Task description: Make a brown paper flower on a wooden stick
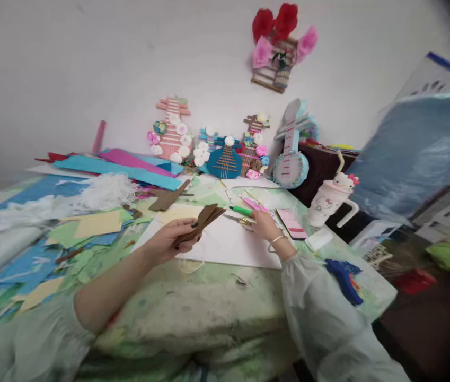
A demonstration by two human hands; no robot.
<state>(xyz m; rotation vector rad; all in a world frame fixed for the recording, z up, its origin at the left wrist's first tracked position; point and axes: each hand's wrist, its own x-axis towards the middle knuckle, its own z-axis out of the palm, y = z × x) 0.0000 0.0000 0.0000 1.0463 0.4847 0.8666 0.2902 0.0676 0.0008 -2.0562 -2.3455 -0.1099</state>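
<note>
My left hand point(183, 236) is closed around a fanned stack of brown paper pieces point(207, 217), thumb on top and fingers beneath. A thin pale cord loop point(193, 265) hangs below this hand. Farther right, my right hand point(266, 227) has its fingers curled round the rear end of a green pen point(241, 210), whose dark tip points left. Just under those fingertips lies a small gold-coloured object point(245, 222), blurred and partly covered. Both hands are above a white sheet point(232, 246) on the table.
Brown strips point(167, 199), coloured paper point(117, 168) and white yarn point(105, 193) lie on the left. Decorated paper instruments point(225, 159) stand at the wall. A phone point(291, 223), a lidded cup point(326, 201) and a blue glue gun point(344, 278) are on the right.
</note>
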